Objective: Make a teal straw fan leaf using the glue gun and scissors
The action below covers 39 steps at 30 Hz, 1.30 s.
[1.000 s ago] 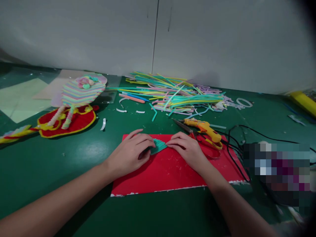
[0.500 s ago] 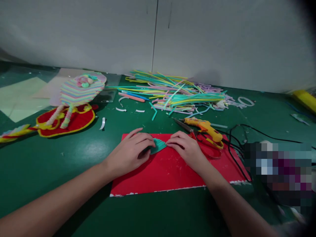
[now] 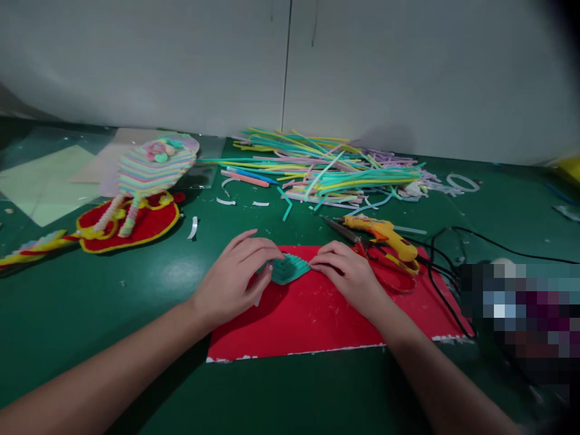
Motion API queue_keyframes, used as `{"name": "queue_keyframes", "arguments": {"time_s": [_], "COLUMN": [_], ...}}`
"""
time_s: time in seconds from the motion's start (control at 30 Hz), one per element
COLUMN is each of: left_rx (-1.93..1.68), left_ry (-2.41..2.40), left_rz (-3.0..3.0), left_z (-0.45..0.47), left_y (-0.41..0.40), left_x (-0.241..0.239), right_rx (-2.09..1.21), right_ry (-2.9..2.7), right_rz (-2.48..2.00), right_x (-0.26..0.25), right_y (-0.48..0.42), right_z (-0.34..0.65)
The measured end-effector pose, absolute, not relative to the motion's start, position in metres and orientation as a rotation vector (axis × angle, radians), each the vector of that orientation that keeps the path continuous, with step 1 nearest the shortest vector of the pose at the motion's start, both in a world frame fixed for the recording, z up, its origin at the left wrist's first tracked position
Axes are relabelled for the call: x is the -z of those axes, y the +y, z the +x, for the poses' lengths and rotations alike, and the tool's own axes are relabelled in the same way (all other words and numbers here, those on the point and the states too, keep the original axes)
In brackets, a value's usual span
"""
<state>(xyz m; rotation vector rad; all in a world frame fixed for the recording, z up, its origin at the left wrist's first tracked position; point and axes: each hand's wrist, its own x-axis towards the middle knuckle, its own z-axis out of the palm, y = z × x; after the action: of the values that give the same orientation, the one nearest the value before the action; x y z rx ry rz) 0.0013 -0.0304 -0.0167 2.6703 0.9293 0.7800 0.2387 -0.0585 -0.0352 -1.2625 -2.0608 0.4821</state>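
Observation:
A small teal, ribbed, leaf-shaped piece that looks made of pipe cleaners (image 3: 290, 270) is held between my hands, just over a red board (image 3: 312, 320). My left hand (image 3: 238, 275) grips its left end between thumb and fingers, and part of that end is hidden behind them. At the pointed right tip, my right hand (image 3: 342, 269) has its thumb and fingertips pinched together on the piece. Scissors (image 3: 357, 238) and a yellow glue gun (image 3: 380, 232) lie right beyond my right hand, partly on the board.
Many pastel pipe cleaners (image 3: 326, 169) are heaped at the back by the grey wall (image 3: 181, 66). A striped fuzzy craft piece (image 3: 154, 169) lies over a red, yellow-edged one (image 3: 149, 226) at left. Black cord (image 3: 435, 272) loops at right, near a pixelated area.
My left hand has shifted slightly left on the teal piece, and more of its ribbed surface shows. The right hand keeps its pinch. The whole view has swung slightly.

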Motion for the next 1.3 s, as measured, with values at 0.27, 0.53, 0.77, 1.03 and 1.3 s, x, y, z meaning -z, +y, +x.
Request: {"name": "queue_keyframes", "arguments": {"time_s": [0.27,0.53,0.77,1.03,1.3], "left_rx": [-0.495,-0.291,-0.233,-0.285,-0.279], "left_ry": [1.052,1.109,1.130,1.143,1.180], "left_rz": [2.978,3.118,3.096,3.058,3.033], "left_z": [-0.005,-0.002,-0.002,-0.004,-0.004], "left_y": [-0.078,-0.102,-0.105,-0.105,-0.103], "left_x": [0.009,0.019,0.022,0.023,0.026], "right_rx": [-0.467,-0.451,-0.535,-0.532,-0.526], "right_ry": [-2.042,-2.039,-2.044,-2.040,-2.040], "right_rz": [-1.251,-1.235,-1.286,-1.319,-1.312], "right_x": [0.037,0.038,0.035,0.034,0.035], "right_y": [-0.059,-0.059,-0.061,-0.061,-0.062], "right_z": [0.238,0.238,0.239,0.239,0.239]}}
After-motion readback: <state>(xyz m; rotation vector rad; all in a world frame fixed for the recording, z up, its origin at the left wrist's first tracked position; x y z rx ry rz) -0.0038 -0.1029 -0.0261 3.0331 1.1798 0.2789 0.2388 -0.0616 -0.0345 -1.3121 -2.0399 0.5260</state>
